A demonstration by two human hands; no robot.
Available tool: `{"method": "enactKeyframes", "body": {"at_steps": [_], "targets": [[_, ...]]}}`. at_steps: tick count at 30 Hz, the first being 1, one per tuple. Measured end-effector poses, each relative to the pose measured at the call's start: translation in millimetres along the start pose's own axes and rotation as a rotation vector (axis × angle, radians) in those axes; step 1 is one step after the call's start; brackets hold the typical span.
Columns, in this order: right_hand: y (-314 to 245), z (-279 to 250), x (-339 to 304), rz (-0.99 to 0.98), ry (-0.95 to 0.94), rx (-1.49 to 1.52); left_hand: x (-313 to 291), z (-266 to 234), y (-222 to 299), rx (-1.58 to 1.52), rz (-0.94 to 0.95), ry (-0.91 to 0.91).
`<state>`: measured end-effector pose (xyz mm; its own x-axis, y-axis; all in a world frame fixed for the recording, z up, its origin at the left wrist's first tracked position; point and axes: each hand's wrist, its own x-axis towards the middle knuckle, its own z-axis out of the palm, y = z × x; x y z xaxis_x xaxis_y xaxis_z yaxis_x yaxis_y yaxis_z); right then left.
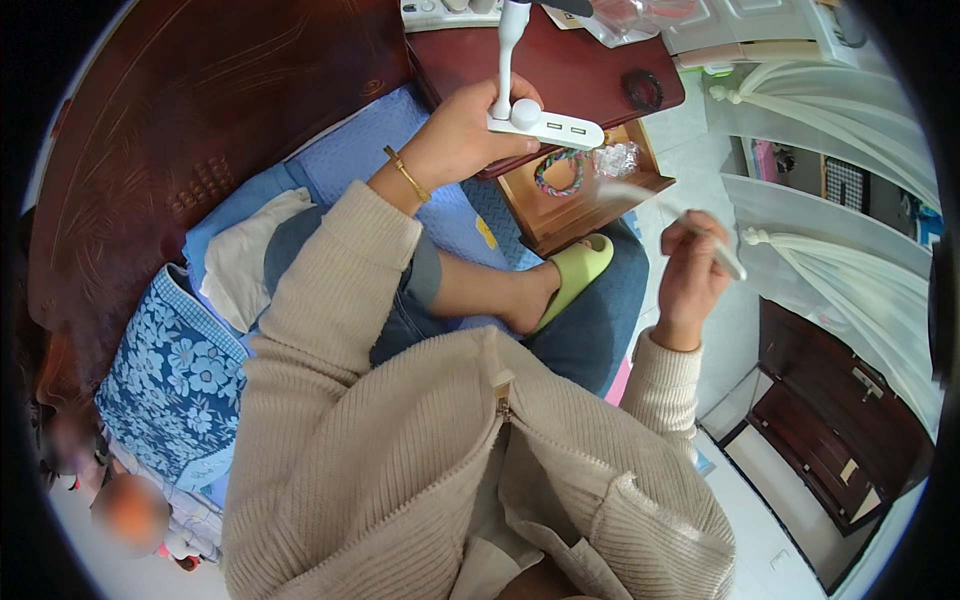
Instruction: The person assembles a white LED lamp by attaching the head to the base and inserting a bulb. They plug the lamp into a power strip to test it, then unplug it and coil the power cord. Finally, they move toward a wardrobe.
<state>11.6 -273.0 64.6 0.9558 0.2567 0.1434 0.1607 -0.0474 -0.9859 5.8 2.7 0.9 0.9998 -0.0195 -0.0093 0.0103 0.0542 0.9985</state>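
Note:
My left hand (465, 130), a gold bangle on its wrist, is closed around a white USB hub (560, 128) above the edge of a small cabinet. Two ports and a round knob show on the hub. A white stalk (510, 50) with a dark piece at its top rises from the hub's near end. My right hand (694, 265) is closed on a slim white stick (730, 262), to the right of the open drawer. The stick's far end is smeared by motion, so its kind is unclear.
The open wooden drawer (540, 222) holds a braided colourful bracelet (558, 174) and a clear plastic packet (616, 159). A dark bracelet (642, 90) lies on the red-brown cabinet top (460, 60). My green slipper (577, 275) is below the drawer. White curtains (840, 270) hang at right.

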Motion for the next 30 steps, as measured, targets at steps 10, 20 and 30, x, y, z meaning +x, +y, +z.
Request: {"method": "enactKeyframes", "body": {"at_steps": [10, 20, 30], "targets": [[-62, 62, 50, -0.426, -0.456, -0.619, -14, -3, 18, 0.193, 0.083, -0.099], [-31, 77, 54, -0.285, -0.520, -0.684, -17, -7, 21, 0.151, 0.139, -0.105], [-35, 80, 60, -0.223, -0.617, -0.771, -18, 1, 18, 0.253, 0.247, -0.073]]}}
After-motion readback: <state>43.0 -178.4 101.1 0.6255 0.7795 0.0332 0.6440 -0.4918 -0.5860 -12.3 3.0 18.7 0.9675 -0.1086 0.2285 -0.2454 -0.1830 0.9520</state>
